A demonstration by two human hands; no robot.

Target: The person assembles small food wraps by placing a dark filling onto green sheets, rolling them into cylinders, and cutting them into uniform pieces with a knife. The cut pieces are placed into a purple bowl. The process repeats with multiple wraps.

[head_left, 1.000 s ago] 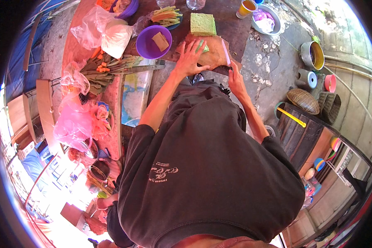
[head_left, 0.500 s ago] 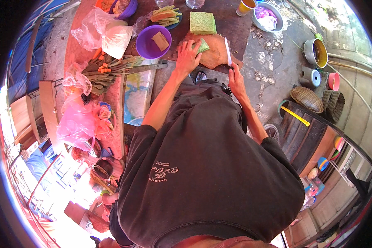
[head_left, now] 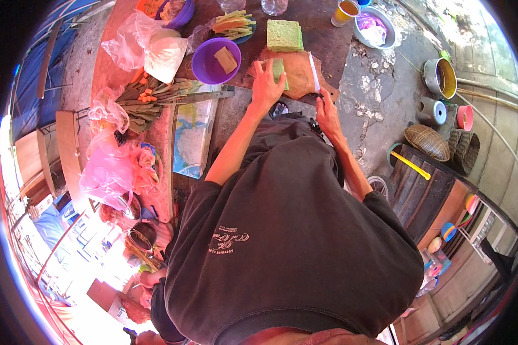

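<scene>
The left hand, fingers spread, meets green bread at 12 o'clock — likely light, crushable, best held by its edges — as the right hand grips a knife.

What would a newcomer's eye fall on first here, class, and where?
The black shirt fills the middle of the view. Above it, the right hand holds a knife over the right side of a wooden board, while the left hand touches a green piece there. A bright purple bowl stands left of the board.

Open-air kitchen area: chopping bd, metal pot, cracked flr.
</scene>
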